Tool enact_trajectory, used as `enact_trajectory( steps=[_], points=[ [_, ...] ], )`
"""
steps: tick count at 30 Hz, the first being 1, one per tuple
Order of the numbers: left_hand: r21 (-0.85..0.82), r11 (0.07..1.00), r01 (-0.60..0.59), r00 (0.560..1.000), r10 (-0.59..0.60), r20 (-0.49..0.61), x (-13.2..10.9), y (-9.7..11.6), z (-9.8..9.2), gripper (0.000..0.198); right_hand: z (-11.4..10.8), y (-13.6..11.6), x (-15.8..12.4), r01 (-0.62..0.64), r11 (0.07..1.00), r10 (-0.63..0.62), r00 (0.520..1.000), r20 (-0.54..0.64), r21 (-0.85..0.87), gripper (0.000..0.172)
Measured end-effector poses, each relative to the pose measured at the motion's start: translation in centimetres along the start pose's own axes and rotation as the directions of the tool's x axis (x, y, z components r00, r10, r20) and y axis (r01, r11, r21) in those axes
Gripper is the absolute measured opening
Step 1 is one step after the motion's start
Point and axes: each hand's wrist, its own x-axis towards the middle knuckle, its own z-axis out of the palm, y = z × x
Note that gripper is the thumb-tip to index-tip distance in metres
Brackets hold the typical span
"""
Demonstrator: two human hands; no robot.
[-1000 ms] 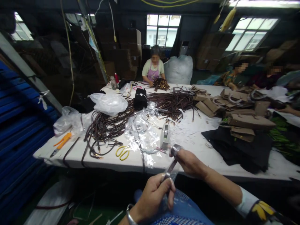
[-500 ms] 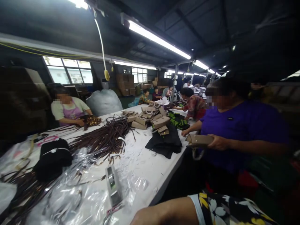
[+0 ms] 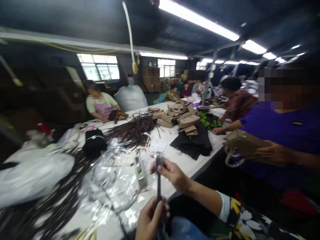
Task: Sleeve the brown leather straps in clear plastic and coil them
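The left hand (image 3: pixel 150 218) and right hand (image 3: pixel 175 174) are back in view near the tape dispenser (image 3: pixel 141 178). Both pinch a dark strap (image 3: pixel 159 183), which seems steadied between them.

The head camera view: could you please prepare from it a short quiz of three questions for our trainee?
1. What do the left hand and the right hand hold between them?
2. True or false: the grey tape dispenser is on the white table.
3. The co-worker in purple holds: (a) a pair of scissors, (b) a tan handbag, (c) a cardboard box.

Key: 1. A dark strip; 2. True; 3. b.
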Motion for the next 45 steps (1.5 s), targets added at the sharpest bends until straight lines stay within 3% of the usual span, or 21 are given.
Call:
enact_trajectory(
  steps=[4,7,11,14,17,19,21,23,25,26,27,29,31,32,33,35,38,41,43,45],
  points=[
    [-0.057,0.994,0.093,0.993,-0.088,0.081,0.4,0.0,-0.3,0.042,-2.1,2.3,1.2,0.111,0.917,-0.106,0.994,0.033,-0.383,0.024],
    [-0.078,0.987,0.137,0.987,-0.130,0.093,0.5,0.2,-0.8,0.042,-3.1,4.7,1.1,0.232,0.791,-0.150,0.971,0.188,-0.566,0.031],
    [-0.191,0.968,0.163,0.978,-0.132,0.165,-0.1,1.2,-2.0,0.043,-4.1,7.0,0.0,0.408,0.664,-0.089,0.875,0.475,-0.627,0.046],
    [-0.281,0.923,0.262,0.951,-0.197,0.239,-0.5,2.0,-3.3,0.040,-4.5,7.3,-0.7,0.506,0.600,-0.015,0.781,0.624,-0.619,0.053],
    [-0.326,0.862,0.389,0.905,-0.289,0.313,-0.5,2.3,-4.7,0.035,-4.4,7.2,-1.2,0.609,0.488,0.028,0.705,0.709,-0.626,0.041],
    [-0.251,0.866,0.433,0.876,-0.338,0.345,-0.4,2.3,-5.4,0.035,-4.2,7.1,-1.4,0.647,0.419,0.079,0.673,0.735,-0.637,0.027],
    [-0.023,0.919,0.393,0.871,-0.364,0.330,-0.1,2.2,-6.0,0.041,-3.9,6.9,-1.6,0.632,0.394,0.173,0.662,0.729,-0.667,0.023],
    [0.345,0.920,0.188,0.932,-0.277,0.232,0.2,2.2,-6.6,0.041,-3.8,6.4,-1.8,0.536,0.424,0.295,0.681,0.670,-0.730,0.020],
    [0.689,0.720,-0.082,0.983,-0.054,0.173,0.4,2.4,-7.3,0.033,-3.8,5.8,-2.2,0.339,0.505,0.413,0.712,0.567,-0.794,0.019],
    [0.797,0.570,-0.200,0.978,0.063,0.200,0.5,2.5,-7.7,0.034,-3.8,5.5,-2.3,0.206,0.570,0.478,0.704,0.525,-0.795,0.019],
    [0.854,0.422,-0.305,0.952,0.148,0.267,0.6,2.6,-8.2,0.040,-3.8,5.2,-2.5,0.049,0.643,0.544,0.673,0.501,-0.764,0.020],
    [0.845,0.200,-0.496,0.863,0.220,0.454,0.9,2.6,-9.0,0.044,-3.7,4.7,-2.9,-0.304,0.745,0.647,0.549,0.529,-0.594,0.024],
    [0.774,0.103,-0.625,0.766,0.271,0.582,1.3,2.0,-9.8,0.041,-3.6,4.2,-3.2,-0.588,0.723,0.663,0.443,0.604,-0.362,0.029],
    [0.750,0.105,-0.653,0.738,0.314,0.598,1.6,1.4,-10.0,0.039,-3.4,3.9,-3.4,-0.671,0.693,0.652,0.427,0.627,-0.264,0.032],
    [0.741,0.139,-0.657,0.728,0.370,0.577,1.9,0.7,-10.1,0.038,-3.3,3.6,-3.5,-0.719,0.670,0.636,0.431,0.640,-0.182,0.035],
    [0.717,0.293,-0.633,0.742,0.493,0.454,2.5,-0.8,-9.7,0.034,-3.0,3.0,-3.5,-0.758,0.650,0.599,0.471,0.647,-0.049,0.038],
    [0.553,0.639,-0.534,0.823,0.543,0.167,3.3,-2.4,-7.5,0.031,-2.7,2.3,-3.1,-0.752,0.642,0.548,0.586,0.597,0.149,0.035],
    [0.300,0.896,-0.328,0.928,0.365,-0.074,3.6,-2.5,-4.1,0.034,-2.4,2.3,-2.1,-0.625,0.727,0.499,0.765,0.407,0.284,0.033],
    [0.141,0.968,-0.205,0.966,0.223,-0.127,3.5,-2.0,-2.0,0.037,-2.1,2.8,-1.4,-0.501,0.811,0.440,0.863,0.249,0.303,0.034],
    [-0.008,0.993,-0.117,0.988,0.115,-0.107,3.3,-1.5,-0.5,0.041,-1.8,3.5,-0.7,-0.388,0.877,0.368,0.921,0.124,0.284,0.036]
  ],
)
